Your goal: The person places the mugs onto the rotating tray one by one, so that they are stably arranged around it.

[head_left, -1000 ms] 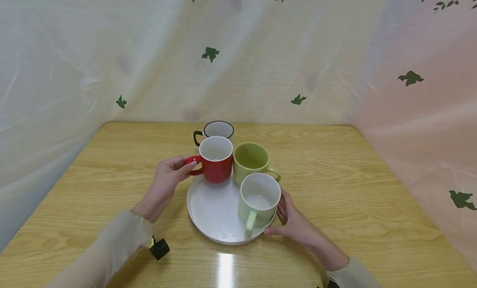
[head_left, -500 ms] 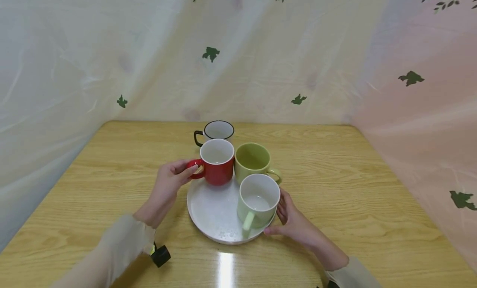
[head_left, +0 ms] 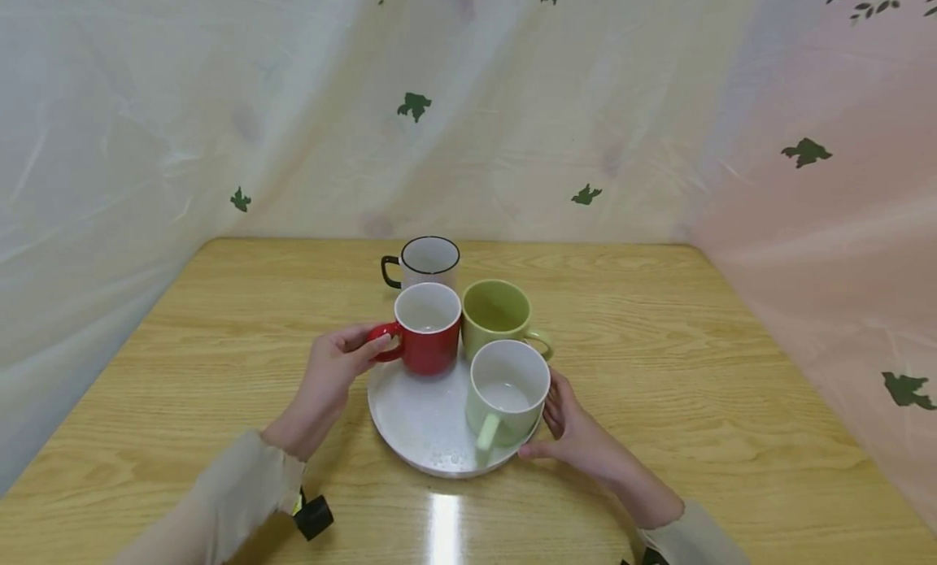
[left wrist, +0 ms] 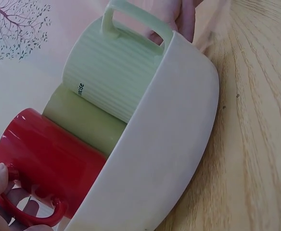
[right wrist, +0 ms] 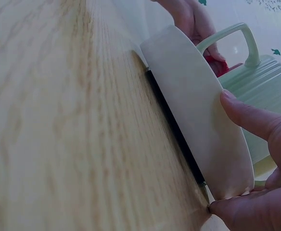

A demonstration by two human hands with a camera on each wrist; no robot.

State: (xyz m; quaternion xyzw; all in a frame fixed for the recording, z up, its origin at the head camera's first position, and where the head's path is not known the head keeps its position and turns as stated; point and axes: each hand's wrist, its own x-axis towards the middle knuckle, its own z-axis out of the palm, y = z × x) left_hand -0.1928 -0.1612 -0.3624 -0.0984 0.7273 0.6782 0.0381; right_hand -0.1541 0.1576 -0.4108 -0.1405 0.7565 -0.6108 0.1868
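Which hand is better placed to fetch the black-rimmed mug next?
Probably the left hand, once it releases the red mug: it is nearer the black-rimmed mug, whose handle points left; the right hand grips the tray.

On the wood-grained tabletop (head_left: 732,402), the left hand (head_left: 331,374) pinches the handle of an upright red mug (head_left: 430,349) toward the far left of a round white tray (head_left: 413,423), while the right hand (head_left: 578,435) lies against the tray's right edge beside a pale green mug (head_left: 505,419). An olive-green mug (head_left: 483,335) stands just behind that one, and a black-rimmed white mug (head_left: 430,256) stands behind the red one.
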